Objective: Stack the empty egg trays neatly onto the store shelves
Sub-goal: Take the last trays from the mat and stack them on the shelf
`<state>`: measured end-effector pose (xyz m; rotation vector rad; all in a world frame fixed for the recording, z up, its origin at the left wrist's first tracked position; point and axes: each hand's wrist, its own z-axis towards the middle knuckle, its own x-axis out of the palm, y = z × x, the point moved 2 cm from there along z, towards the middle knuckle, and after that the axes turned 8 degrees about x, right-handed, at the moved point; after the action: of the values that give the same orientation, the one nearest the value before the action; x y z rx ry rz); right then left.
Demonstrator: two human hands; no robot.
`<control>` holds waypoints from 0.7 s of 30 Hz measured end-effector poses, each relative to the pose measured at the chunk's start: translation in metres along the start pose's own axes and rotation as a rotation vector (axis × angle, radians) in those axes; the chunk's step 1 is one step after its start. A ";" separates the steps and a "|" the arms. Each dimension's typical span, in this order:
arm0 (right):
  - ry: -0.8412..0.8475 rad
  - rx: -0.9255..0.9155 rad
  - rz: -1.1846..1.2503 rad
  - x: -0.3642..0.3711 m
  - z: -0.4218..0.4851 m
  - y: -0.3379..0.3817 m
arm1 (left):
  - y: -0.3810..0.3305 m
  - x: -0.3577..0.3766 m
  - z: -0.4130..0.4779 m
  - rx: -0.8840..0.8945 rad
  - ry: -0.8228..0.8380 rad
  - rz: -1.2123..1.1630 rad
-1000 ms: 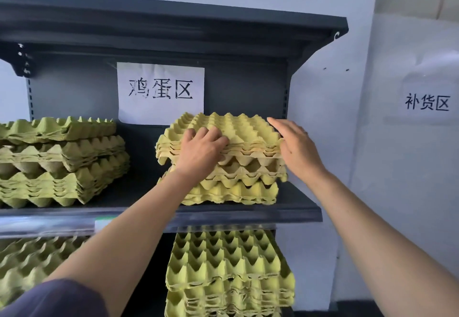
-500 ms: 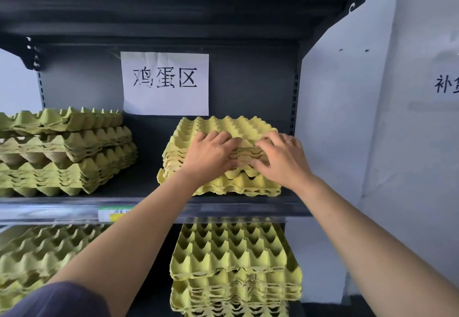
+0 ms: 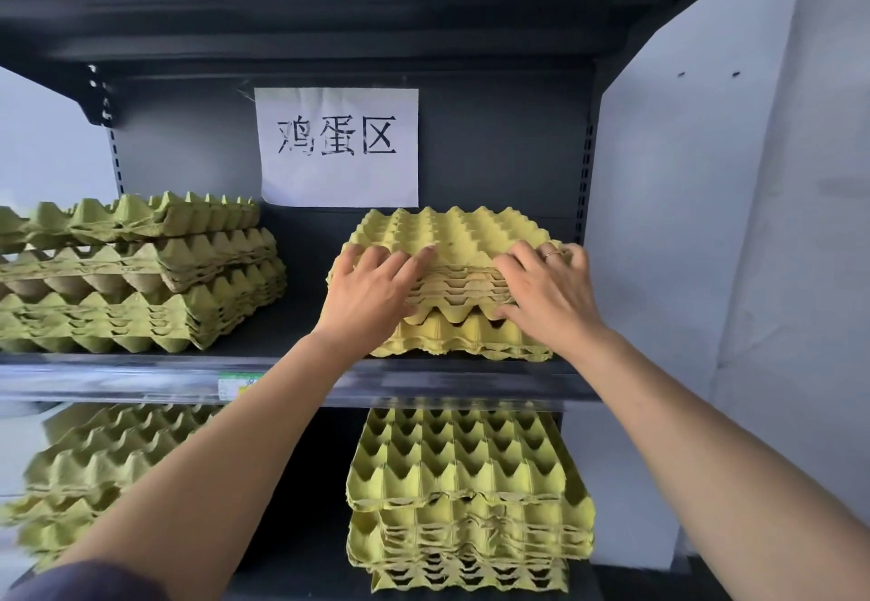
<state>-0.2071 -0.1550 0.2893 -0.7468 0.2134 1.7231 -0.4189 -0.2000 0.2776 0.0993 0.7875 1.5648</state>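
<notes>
A stack of yellow-green empty egg trays [image 3: 452, 233] sits on the right half of the dark middle shelf [image 3: 471, 381]. My left hand [image 3: 372, 294] lies on the stack's front left corner, fingers spread over the top tray and thumb against the front edge. On the front right corner rests my right hand [image 3: 546, 289], which wears a ring; its fingers lie over the top and its thumb is at the gap above the lowest trays. Both hands press on the stack.
Another tray stack [image 3: 141, 289], with uneven layers, fills the left of the same shelf. The shelf below holds a stack on the right [image 3: 461, 483] and one on the left [image 3: 108, 459]. A paper sign [image 3: 336, 146] hangs on the back panel. A white wall stands at the right.
My right hand has come from the stack's right side to its front edge. Both hands then spread outward to the front corners, and the stack sits lower and more even.
</notes>
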 end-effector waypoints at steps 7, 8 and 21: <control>-0.160 0.038 -0.015 -0.011 0.004 0.022 | 0.020 -0.002 -0.003 -0.056 -0.005 -0.020; -0.141 0.036 -0.018 -0.012 0.005 0.024 | 0.022 -0.001 -0.004 -0.056 -0.003 -0.028; 0.048 0.124 -0.064 -0.017 0.011 0.051 | 0.059 0.008 -0.020 -0.065 -0.073 -0.251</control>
<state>-0.2564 -0.1781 0.2954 -0.6964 0.3234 1.6175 -0.4804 -0.1978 0.2912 0.0088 0.6641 1.3405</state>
